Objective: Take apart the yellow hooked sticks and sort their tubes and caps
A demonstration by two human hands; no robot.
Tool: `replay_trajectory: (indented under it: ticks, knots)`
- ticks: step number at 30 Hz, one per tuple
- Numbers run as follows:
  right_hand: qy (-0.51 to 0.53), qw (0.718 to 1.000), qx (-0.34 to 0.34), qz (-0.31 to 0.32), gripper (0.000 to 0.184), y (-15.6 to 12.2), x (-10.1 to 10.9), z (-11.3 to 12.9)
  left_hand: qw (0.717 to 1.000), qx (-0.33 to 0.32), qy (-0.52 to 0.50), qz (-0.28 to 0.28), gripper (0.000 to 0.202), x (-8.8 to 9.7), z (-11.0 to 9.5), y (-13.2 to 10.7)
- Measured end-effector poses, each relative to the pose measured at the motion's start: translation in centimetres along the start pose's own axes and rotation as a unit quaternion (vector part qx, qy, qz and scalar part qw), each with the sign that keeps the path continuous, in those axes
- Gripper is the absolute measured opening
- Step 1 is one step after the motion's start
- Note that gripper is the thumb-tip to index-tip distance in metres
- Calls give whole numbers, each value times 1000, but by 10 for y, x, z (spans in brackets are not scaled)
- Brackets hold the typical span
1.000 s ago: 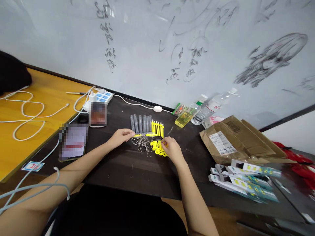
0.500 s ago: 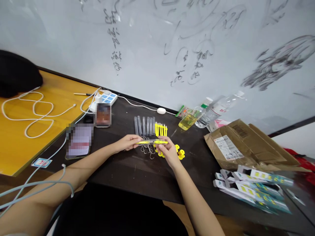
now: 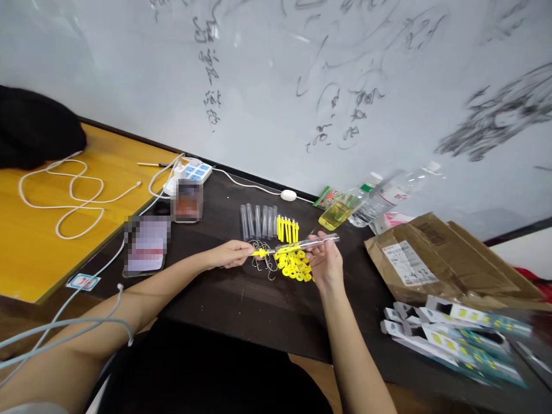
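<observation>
My left hand (image 3: 233, 253) pinches the yellow end of a slim yellow tool (image 3: 269, 251) above a tangle of metal hooks (image 3: 263, 264). My right hand (image 3: 326, 261) grips a clear plastic tube (image 3: 317, 242) that sits over the tool's other end, raised just above the dark table (image 3: 241, 299). A heap of small yellow rings (image 3: 295, 265) lies under the tube. Behind them lie a row of clear tubes (image 3: 257, 221) and a row of yellow tools (image 3: 288, 229).
A torn cardboard box (image 3: 435, 259) and several packaged cards (image 3: 452, 336) lie at the right. Bottles (image 3: 366, 201) lie near the whiteboard wall. At the left are two blurred phones (image 3: 146, 244), a power strip (image 3: 192, 172) and white cables (image 3: 64, 195) on a yellow tabletop.
My right hand left the yellow rings, took the tool's right end, then moved rightward along the clear tube. The camera view shifted slightly left and down.
</observation>
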State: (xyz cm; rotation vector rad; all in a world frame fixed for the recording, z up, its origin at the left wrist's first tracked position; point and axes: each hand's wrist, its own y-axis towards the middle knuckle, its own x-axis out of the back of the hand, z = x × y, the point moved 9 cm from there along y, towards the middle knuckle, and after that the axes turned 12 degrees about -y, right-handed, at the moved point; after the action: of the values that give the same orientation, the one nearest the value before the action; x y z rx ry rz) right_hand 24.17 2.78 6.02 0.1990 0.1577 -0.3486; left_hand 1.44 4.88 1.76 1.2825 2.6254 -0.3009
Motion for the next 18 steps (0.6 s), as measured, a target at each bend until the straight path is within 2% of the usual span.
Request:
replay_trajectory:
  ticks: [5,7,9,11,14,16,18]
  knots:
    - [23,996,9,-89,42,10,34,3,999,-12,-29,-31,35,6,-5,0]
    - [5,996,6,-86,41,13,35,0,995,-47,-68,-56,31,11,-13,0]
    - [-28,998,-19,-55,39,15,24,-7,983,-105,-111,-100,26,22,-25,-2]
    - [-76,996,-53,2,40,17,0,-16,961,-178,-140,-157,20,38,-40,-8]
    - [-199,971,-51,125,47,20,-60,-22,911,-298,-137,-252,14,63,-63,-27]
    - [-315,929,-12,195,50,23,-107,-24,869,-362,-113,-317,12,77,-75,-43]
    - [-448,866,59,214,47,29,-153,-25,834,-399,-83,-372,13,85,-80,-57]
